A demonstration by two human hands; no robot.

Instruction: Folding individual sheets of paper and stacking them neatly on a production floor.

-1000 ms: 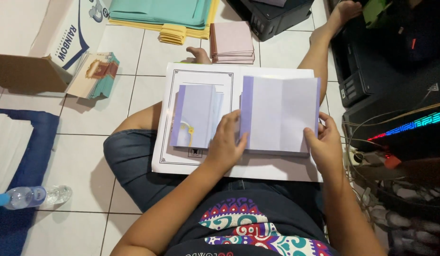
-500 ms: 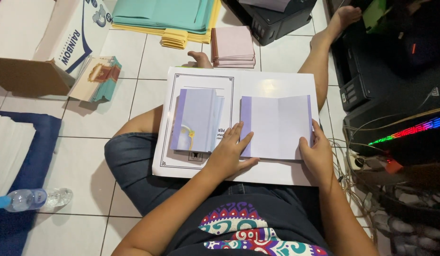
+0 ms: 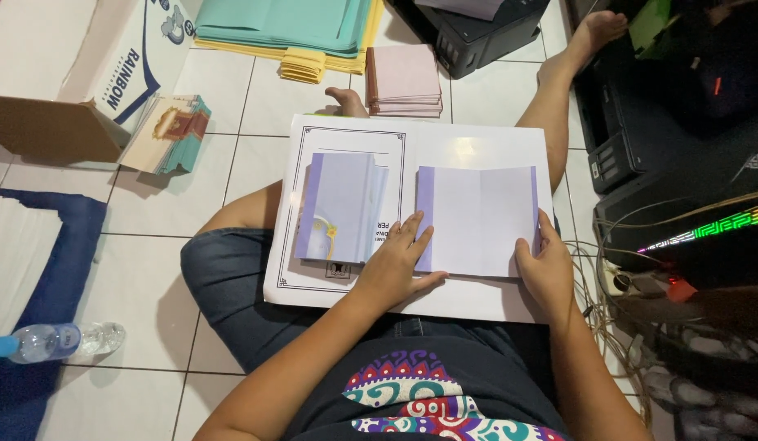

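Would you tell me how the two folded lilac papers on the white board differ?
The folded paper under the hands is wider, plain and pale; the left folded paper is narrower with a yellow ornament. The left hand and right hand touch the first; the second lies untouched. Both have lilac left edges.

White tiled floor [image 3: 232, 163]: cardboard box [image 3: 77, 73] far-left corner, teal paper stack [image 3: 289, 20] far edge, pink stack [image 3: 403, 77], water bottle [image 3: 56, 341] left edge.
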